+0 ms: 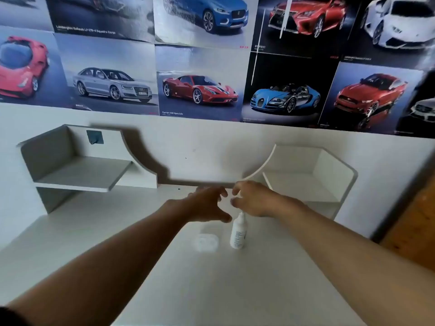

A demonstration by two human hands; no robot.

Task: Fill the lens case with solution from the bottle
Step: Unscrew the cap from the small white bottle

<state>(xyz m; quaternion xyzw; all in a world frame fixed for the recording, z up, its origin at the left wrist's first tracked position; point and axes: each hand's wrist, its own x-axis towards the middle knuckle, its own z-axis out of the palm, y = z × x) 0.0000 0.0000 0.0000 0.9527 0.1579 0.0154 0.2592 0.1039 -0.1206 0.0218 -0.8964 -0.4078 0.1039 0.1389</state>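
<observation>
A white solution bottle (237,232) stands upright on the white desk (235,290), mid-frame. Just left of it lies a small clear lens case (207,241), faint against the desk. My left hand (208,204) hovers above and behind the case with fingers spread and nothing in it. My right hand (251,198) hangs over the bottle's top, fingers curled loosely; its palm hides the tip of the bottle. I cannot tell whether the fingers touch the cap. Both hands are blurred.
Two white corner shelves stand at the desk's back: one at left (77,175), one at right (313,180). Car posters (200,90) cover the wall above. A brown wooden surface (414,231) borders the right side.
</observation>
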